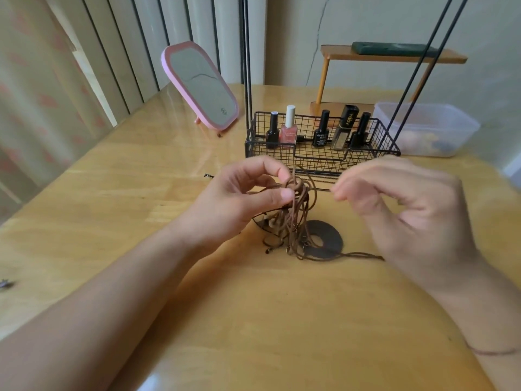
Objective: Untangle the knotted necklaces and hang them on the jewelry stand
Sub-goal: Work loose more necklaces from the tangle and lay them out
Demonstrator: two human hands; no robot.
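Note:
A tangle of brown cord necklaces [298, 221] hangs from my left hand [248, 193] down to the wooden table [141, 193]. My left thumb and fingers pinch the knot at its top. A dark flat ring pendant [329, 244] lies on the table under the cords, and one cord end trails right. My right hand [400, 210], blurred, has its fingertips pinched together on a thin dark strand running out of the knot. The black wire jewelry stand [392, 142], with tall rods and a basket base, stands just behind my hands.
Several nail polish bottles [290, 128] stand in the stand's basket. A pink mirror [200, 86] is at the back left, a wooden rack [338, 52] carrying a dark green object is against the wall, and a clear plastic box [425, 128] sits at the right. Small metal bits [6, 284] lie at the left edge.

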